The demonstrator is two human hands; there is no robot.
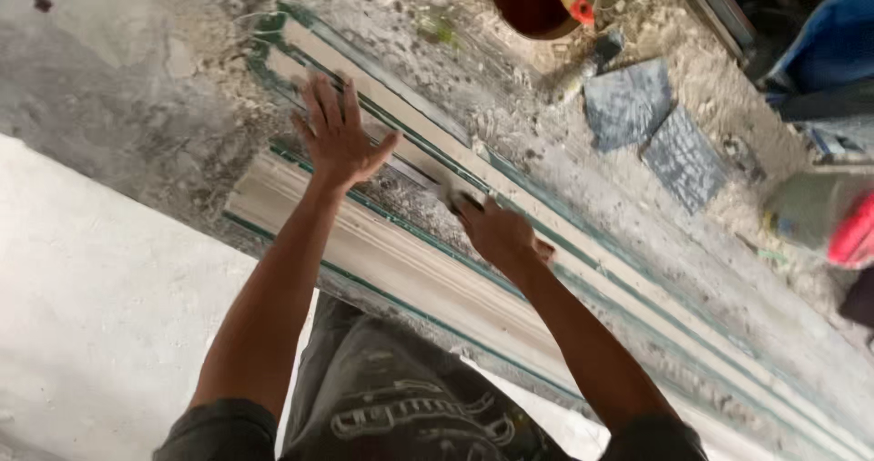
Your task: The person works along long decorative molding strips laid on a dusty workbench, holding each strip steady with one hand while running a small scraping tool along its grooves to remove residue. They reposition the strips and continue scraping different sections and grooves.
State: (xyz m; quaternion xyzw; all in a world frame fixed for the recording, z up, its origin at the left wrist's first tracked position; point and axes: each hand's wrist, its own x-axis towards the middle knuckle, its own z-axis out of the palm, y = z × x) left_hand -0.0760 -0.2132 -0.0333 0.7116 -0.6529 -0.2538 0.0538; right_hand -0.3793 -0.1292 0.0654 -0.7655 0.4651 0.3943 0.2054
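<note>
A long pale moulded strip (pixel 583 252) with green edge lines lies diagonally across the dusty floor. My left hand (pixel 339 133) presses flat on its upper end, fingers spread. Lower down the strip, my right hand (pixel 496 232) is closed around a small grey pad or scrap, its kind unclear, held against the strip's surface. A second, wider moulded piece (pixel 364 243) lies alongside, nearer to my legs.
A brown bucket (pixel 533 1) with a yellow-and-red handled tool stands at the top. Two dark grey square sheets (pixel 651 129) lie to the right. A blue object (pixel 833 42) and a grey-red item (pixel 824 215) sit at the far right. White wall surface at left.
</note>
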